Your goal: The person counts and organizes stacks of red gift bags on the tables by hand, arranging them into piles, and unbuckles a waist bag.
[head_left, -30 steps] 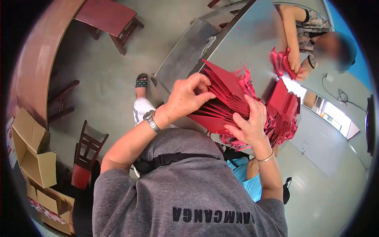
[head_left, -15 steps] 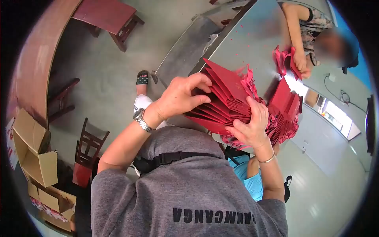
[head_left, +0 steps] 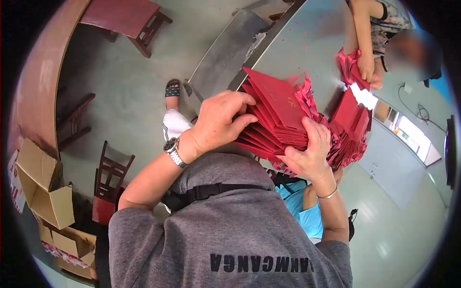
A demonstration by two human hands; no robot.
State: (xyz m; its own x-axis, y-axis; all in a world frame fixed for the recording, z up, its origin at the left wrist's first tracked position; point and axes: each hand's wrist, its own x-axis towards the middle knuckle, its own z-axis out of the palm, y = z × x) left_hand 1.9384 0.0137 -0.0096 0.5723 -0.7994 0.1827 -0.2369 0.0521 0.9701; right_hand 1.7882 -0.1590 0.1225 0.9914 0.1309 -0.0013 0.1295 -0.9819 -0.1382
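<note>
L hand [head_left: 221, 121] is curling at fanned edges of a stack of flat dark-red paper packets [head_left: 276, 103] w/ pink frills [head_left: 306, 98] by the grey bench [head_left: 300, 50], can't tell if pinching; R hand [head_left: 309, 153] is gripping the other end, prob stopping splay.

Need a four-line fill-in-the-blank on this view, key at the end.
1. The watch is on the ____ wrist.
2. The stack of folded sheets touched by the right hand is ____ in colour.
3. The wearer's shirt is ____ in colour.
4. The open box at lower left is made of ____.
Missing words: left; red; grey; cardboard.
</note>
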